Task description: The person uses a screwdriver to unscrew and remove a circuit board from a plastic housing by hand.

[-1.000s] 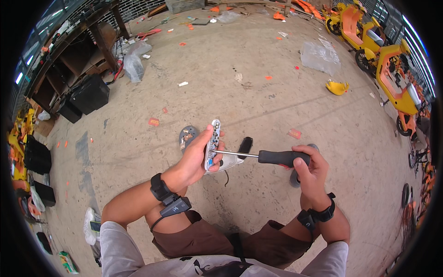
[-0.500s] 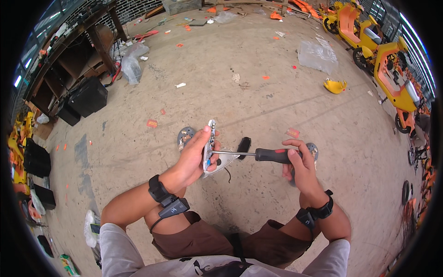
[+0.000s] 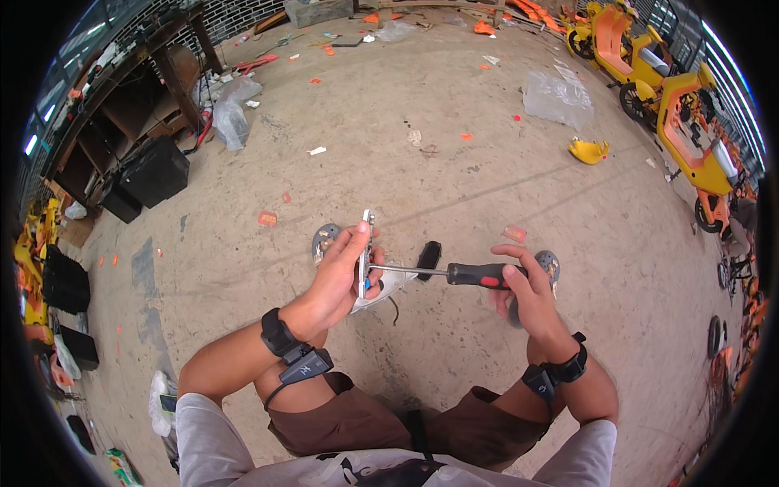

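My left hand (image 3: 334, 276) grips a thin white panel (image 3: 363, 260) on edge, its face with small parts turned to the right. In my right hand (image 3: 527, 280) is a screwdriver (image 3: 479, 275) with a black and red handle, held level. Its metal shaft reaches left, and the tip meets the panel's right face; what exactly it touches there is too small to tell. Below the hands a white piece (image 3: 389, 286) lies on the floor, partly hidden by my left hand. Beside it rests a black oblong part (image 3: 429, 260). A short dark wire curls from the white piece.
Grey shoes (image 3: 326, 237) show past both hands. Yellow scooters (image 3: 690, 146) line the right, with a yellow curved part (image 3: 588, 152) and clear plastic (image 3: 558, 101) nearby. Black boxes (image 3: 154, 172) and a dark workbench (image 3: 122, 97) stand at left. Orange scraps litter the concrete.
The panel has turned so that it shows more edge-on. The screwdriver's handle has rotated, its red patch now lower, and the right fingers have shifted slightly around it.
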{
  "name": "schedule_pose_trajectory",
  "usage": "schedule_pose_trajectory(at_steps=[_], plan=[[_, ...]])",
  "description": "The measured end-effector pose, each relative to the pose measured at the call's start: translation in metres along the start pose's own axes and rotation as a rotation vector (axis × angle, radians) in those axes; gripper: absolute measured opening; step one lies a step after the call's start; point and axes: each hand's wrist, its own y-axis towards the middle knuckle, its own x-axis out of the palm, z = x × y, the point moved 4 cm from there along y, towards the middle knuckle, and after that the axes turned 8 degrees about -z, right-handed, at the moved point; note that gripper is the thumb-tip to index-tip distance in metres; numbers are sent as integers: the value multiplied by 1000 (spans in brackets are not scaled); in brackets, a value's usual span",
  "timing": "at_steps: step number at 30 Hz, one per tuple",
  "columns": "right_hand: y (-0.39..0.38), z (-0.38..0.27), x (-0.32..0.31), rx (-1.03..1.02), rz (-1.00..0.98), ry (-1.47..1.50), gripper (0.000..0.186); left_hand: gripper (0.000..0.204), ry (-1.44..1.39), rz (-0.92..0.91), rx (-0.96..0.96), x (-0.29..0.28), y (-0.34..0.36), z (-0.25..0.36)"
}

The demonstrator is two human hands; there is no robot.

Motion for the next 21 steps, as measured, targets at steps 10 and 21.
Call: schedule_pose_trajectory(at_steps=[10,21], plan=[[-1,0,0,65,-49,-36,36,39,16,30,1,0,0,0],[-1,3,-1,43,-47,37,32,38,15,35,11,0,0,1]])
